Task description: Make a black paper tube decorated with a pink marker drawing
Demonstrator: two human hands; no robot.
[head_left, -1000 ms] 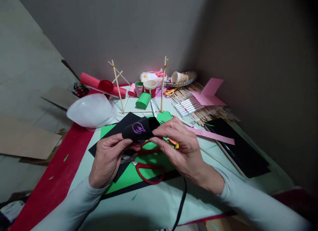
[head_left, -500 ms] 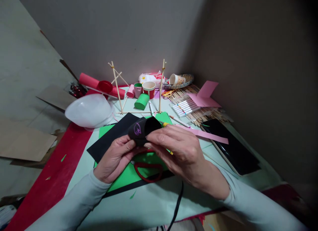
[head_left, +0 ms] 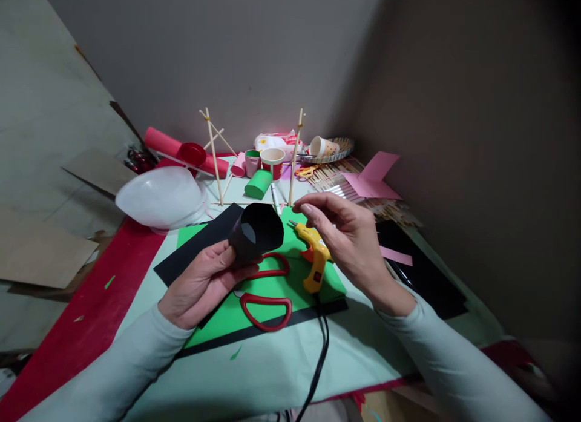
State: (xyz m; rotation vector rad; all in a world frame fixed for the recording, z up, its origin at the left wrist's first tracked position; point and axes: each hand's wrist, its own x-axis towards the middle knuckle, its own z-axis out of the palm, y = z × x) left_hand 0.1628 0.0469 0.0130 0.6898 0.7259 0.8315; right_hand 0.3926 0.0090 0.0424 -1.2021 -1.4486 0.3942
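Note:
A black paper tube (head_left: 258, 228), its open end facing me and to the right, is held by my left hand (head_left: 200, 283) with the thumb in front. My right hand (head_left: 351, 240) is raised apart from it, fingers loosely curved and nothing visible in them. Beneath that hand a yellow hot glue gun (head_left: 316, 261) lies on green paper (head_left: 222, 331), its nozzle pointing up and left. Scissors with red handles (head_left: 267, 313) rest on the same paper, their blades mostly hidden. A black paper sheet (head_left: 181, 261) lies behind my left hand.
A bamboo stick frame (head_left: 213, 161) stands behind, near a green paper tube (head_left: 258, 184) and a red-and-white cup (head_left: 273, 161). A translucent white bowl (head_left: 158, 195) sits left. Folded pink paper (head_left: 372, 178) and a black flat object (head_left: 422, 276) are right. A black cord (head_left: 318, 361) runs off the front edge.
My right hand has let go of the black paper tube and moved up and right, uncovering the glue gun. The tube's opening has turned more toward me in my left hand.

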